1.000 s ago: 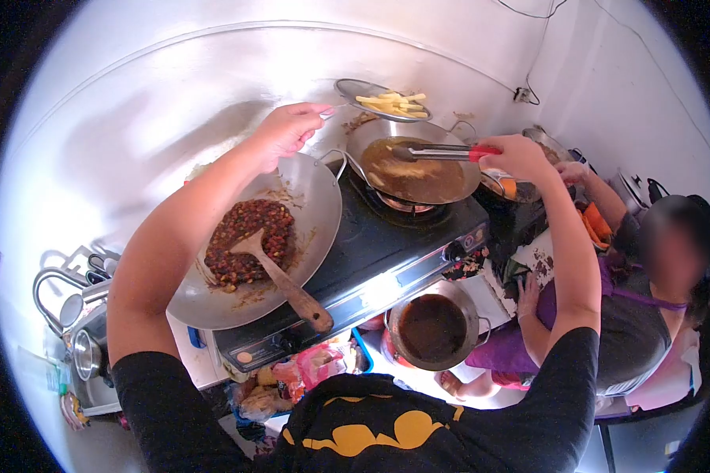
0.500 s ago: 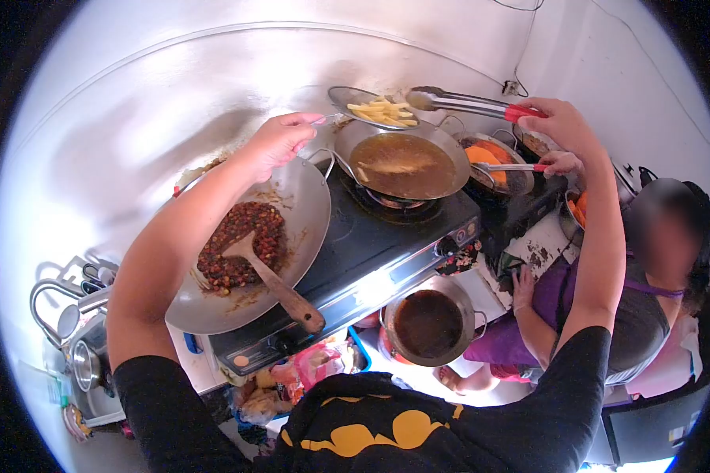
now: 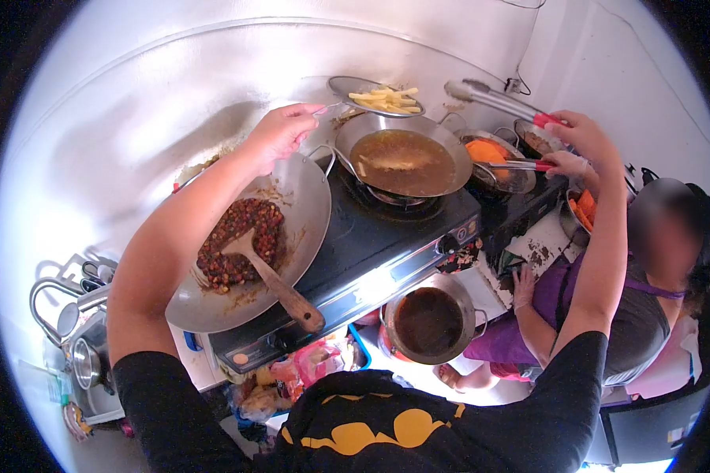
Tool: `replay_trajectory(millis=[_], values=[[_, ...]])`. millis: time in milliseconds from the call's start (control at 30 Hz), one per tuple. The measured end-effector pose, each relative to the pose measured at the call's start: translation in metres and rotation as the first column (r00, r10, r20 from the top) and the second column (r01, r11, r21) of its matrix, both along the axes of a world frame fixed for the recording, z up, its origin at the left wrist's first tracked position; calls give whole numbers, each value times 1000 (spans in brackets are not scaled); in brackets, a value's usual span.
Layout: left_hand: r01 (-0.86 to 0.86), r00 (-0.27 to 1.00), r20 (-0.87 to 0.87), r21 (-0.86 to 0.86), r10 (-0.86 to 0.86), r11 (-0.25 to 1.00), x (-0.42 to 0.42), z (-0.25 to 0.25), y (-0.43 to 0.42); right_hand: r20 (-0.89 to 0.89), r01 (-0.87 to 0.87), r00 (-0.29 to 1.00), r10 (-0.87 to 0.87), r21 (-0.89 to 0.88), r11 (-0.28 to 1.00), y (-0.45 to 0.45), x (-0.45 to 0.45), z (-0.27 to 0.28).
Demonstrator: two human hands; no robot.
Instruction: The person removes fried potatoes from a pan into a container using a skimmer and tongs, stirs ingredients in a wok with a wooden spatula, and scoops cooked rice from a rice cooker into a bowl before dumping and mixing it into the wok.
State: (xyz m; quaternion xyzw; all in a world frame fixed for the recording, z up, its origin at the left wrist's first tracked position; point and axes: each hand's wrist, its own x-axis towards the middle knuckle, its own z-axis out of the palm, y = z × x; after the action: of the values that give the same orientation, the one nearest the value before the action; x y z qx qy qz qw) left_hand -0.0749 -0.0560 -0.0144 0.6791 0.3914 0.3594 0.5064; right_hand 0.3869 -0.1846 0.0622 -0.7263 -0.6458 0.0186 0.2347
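Head-camera view; clock centred on the frying pan (image 3: 463,162).

Left hand (image 3: 288,130), between 9 and 10 o'clock: I see its fingers closed round the thin handle of a strainer (image 3: 347,83). The strainer appears at 11 o'clock, near the pan's far rim and tilted; its height over the rim I cannot judge. It bears a small heap of pale yellow fries (image 3: 386,99).

Right hand (image 3: 582,138), close to 3 o'clock: closed on the red grip of metal tongs (image 3: 501,101). Their head points to between 1 and 2 o'clock, right of the strainer and well apart from the fries. The tips are blurred; I cannot tell their spread.

The pan sits on the black stove (image 3: 341,225) and contains brownish liquid with a pale foamy patch. At 8 o'clock stands a large wok (image 3: 312,197) with a dark red, chunky mix (image 3: 244,229); a wooden spatula (image 3: 280,288) lies in it, handle toward me.

At 3 o'clock, a co-worker's hand (image 3: 569,167) holds a second pair of tongs (image 3: 521,165) over another pan (image 3: 515,186) with orange pieces (image 3: 485,150). Near 6 o'clock I note a pot (image 3: 461,296) of dark liquid.
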Motion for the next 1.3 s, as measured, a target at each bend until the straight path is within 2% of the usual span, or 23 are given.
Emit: replay_trajectory(millis=[33,100,167,233,433,533,633,1033,1133,1300], values=[[-4,1000,11,-6,4,1000,0,2,0,-39,-4,999,3,-30,1000,0,-2,-6],[-2,1000,22,-10,2,1000,1,5,-1,-2,-34,999,34,-154,987,1,-28,-14],[9,1000,25,-1,-9,1000,1,8,-3,34,-115,992,124,-196,974,8,-43,-26],[-1,1000,20,4,1,1000,3,10,-6,78,-259,958,274,-162,952,31,-46,-54],[7,1000,14,-3,-7,1000,5,10,-6,156,-331,915,372,-238,913,62,-87,-86],[13,1000,19,-7,-13,1000,5,11,-5,226,-265,915,334,-288,920,69,-101,-89],[14,1000,19,-6,-14,1000,6,12,-8,211,-243,926,312,-299,923,84,-101,-97],[-17,1000,5,-5,17,1000,2,11,-4,296,-208,910,292,-284,936,79,-110,-93],[-19,1000,4,-3,19,1000,0,11,-2,183,-229,942,282,-265,937,72,-106,-87],[-3,1000,16,14,3,1000,-4,14,-2,166,-244,948,272,-172,955,61,-92,-74]])
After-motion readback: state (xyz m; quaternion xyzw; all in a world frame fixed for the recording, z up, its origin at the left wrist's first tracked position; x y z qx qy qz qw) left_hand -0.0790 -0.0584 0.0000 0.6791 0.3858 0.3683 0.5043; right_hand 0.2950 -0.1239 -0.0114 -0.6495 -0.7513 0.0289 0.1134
